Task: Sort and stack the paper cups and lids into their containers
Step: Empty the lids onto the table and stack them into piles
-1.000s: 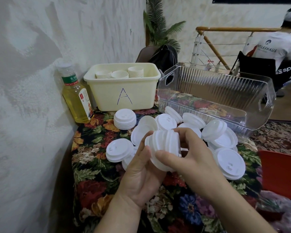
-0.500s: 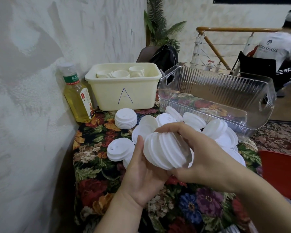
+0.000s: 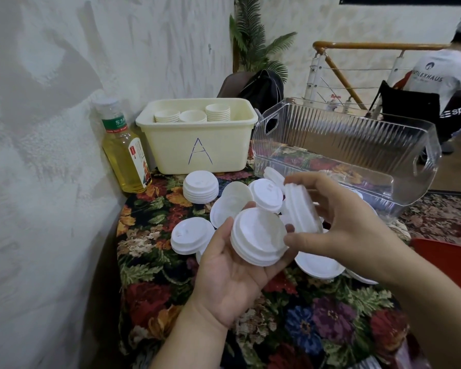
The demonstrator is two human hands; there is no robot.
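Head view: left hand (image 3: pixel 232 272), palm up, fingers curled round a short stack of white lids (image 3: pixel 258 237) held above the worktop (image 3: pixel 155 283). Right hand (image 3: pixel 349 225), thumb and fingers pinching a second, thinner stack of lids (image 3: pixel 302 209) tilted on edge, just right of the first stack and close to it; whether the two stacks touch cannot be told. Worktop covered by a dark floral cloth. On it, loose lids and small piles: one neat pile (image 3: pixel 200 186) in front of the cream bin, one pile (image 3: pixel 192 235) left of the left hand, several overlapping lids (image 3: pixel 266 194) behind the hands, more (image 3: pixel 318 265) under the right wrist. Cream bin (image 3: pixel 197 145) marked "A", at the back, holding three stacks of paper cups (image 3: pixel 192 115). Clear ribbed bin (image 3: pixel 343 153) to its right, tipped toward the camera. Bottle of yellow drink (image 3: pixel 123 147) against the wall, left of the cream bin. Seated person (image 3: pixel 442 75) in the far right background.
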